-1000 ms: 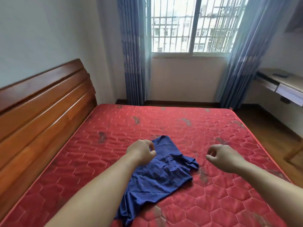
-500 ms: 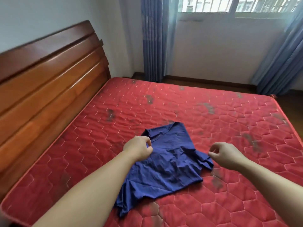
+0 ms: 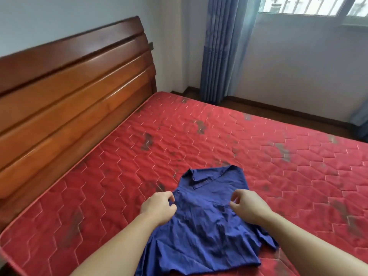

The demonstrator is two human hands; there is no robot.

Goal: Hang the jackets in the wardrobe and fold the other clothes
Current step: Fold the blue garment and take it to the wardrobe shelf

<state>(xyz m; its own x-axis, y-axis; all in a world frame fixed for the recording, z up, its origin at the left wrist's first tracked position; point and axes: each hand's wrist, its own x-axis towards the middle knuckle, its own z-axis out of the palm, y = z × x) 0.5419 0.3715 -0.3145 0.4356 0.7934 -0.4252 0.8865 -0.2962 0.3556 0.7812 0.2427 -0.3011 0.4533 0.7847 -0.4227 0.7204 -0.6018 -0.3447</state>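
Head view looked down on one red quilted mattress (image 3: 258,148) with one wooden headboard (image 3: 75,92) along its left edge, one blue curtain (image 3: 223,48) beside one barred window (image 3: 310,6), and one blue collared shirt (image 3: 207,226). The shirt lay rumpled on the near part of the mattress, collar pointing away from the person. Two bare forearms reached in from the bottom edge. The left hand (image 3: 158,206) sat at the shirt's left shoulder edge, fingers curled with thumb and forefinger meeting on the cloth. The right hand (image 3: 250,206) hovered over the shirt's right shoulder, fingers curled; whether it pinched the fabric could not be told.
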